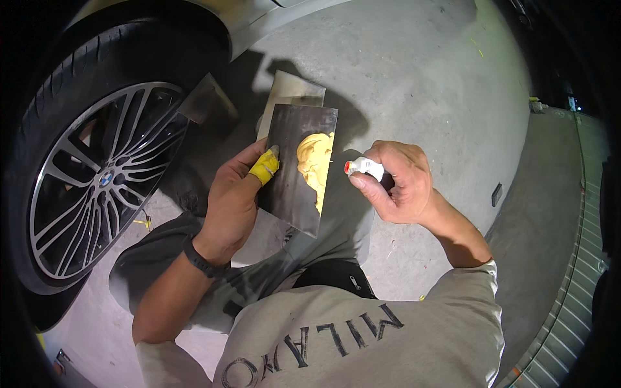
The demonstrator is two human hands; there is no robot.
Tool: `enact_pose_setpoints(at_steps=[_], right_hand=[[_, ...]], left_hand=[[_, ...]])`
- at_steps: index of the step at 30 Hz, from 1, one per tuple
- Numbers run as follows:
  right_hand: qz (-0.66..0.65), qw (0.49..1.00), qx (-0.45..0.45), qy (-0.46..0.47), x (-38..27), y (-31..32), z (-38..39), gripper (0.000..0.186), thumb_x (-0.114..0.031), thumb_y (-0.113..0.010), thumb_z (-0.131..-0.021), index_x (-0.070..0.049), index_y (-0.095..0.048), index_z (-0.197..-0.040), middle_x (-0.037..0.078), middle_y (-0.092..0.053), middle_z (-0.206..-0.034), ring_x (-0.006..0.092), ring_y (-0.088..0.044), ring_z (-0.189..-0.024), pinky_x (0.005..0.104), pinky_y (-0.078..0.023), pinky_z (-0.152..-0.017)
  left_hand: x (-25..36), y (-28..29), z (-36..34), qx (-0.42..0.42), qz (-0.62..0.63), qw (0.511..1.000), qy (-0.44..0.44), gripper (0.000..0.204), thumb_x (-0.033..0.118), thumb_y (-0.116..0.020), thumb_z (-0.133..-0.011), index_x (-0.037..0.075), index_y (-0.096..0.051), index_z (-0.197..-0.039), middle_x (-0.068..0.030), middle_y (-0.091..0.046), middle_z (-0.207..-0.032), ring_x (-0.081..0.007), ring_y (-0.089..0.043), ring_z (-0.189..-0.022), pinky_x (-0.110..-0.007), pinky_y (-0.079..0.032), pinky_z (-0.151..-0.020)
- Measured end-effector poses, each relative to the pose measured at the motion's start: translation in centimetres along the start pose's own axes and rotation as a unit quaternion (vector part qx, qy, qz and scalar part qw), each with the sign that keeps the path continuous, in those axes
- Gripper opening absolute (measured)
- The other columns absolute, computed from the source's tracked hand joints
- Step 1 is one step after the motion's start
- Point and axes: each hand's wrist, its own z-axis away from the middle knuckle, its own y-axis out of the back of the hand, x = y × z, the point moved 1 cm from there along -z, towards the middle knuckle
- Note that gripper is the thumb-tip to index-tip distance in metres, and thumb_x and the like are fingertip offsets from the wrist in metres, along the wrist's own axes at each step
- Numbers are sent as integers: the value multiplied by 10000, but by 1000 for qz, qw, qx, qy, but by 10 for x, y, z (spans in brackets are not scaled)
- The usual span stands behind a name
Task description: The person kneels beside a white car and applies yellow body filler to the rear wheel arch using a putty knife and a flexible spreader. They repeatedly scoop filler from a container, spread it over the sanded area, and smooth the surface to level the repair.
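Observation:
My left hand point(229, 200), its thumb wrapped in yellow tape point(264, 167), grips a dark flat metal putty spreader point(283, 174). A thick lump of yellow putty point(313, 161) covers part of the spreader's right side. Partly hidden behind it is a lighter metal plate point(294, 88); whether my left fingers hold that too is hidden. To the right, my right hand point(407, 184) pinches a small white tube point(367, 168). The tube's orange-red mouth points left toward the putty, and a small gap separates it from the spreader.
A car wheel point(107, 178) with a black tyre and multi-spoke rim stands close on my left, beneath pale bodywork point(259, 22). A dark square plate point(208, 105) is between the wheel and spreader. Grey concrete floor point(440, 84) extends ahead; a metal grating point(569, 310) runs along the far right.

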Motion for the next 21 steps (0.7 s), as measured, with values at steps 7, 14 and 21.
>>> enact_pose_setpoints(at_steps=[7, 14, 21], right_hand=[[21, 999, 16, 47, -7, -6, -8, 197, -59, -815, -892, 0, -629, -921, 105, -598, -701, 254, -560, -533, 373, -410, -480], [25, 997, 44, 66, -12, -10, -9, 194, -26, -810, -879, 11, -624, -920, 107, -569, -667, 238, -519, -492, 361, -377, -447], [15, 996, 43, 75, -14, -9, -12, 173, 9, -801, -864, 5, -631, -896, 90, -564, -650, 222, -517, -484, 352, -371, -439]], left_hand=[[5, -7, 3, -3, 23, 1000, -10, 395, 5, -548, -1066, -51, -620, -1450, -71, -716, -1320, -97, -651, -1141, -239, -490, -1038], [1, -7, 2, -2, 21, 999, -29, 400, -26, -518, -1044, -62, -637, -1425, -98, -711, -1330, -127, -644, -1181, -256, -464, -1085], [4, -9, 1, -12, 18, 999, -34, 399, -28, -519, -1036, -59, -645, -1413, -89, -720, -1299, -121, -642, -1164, -254, -473, -1065]])
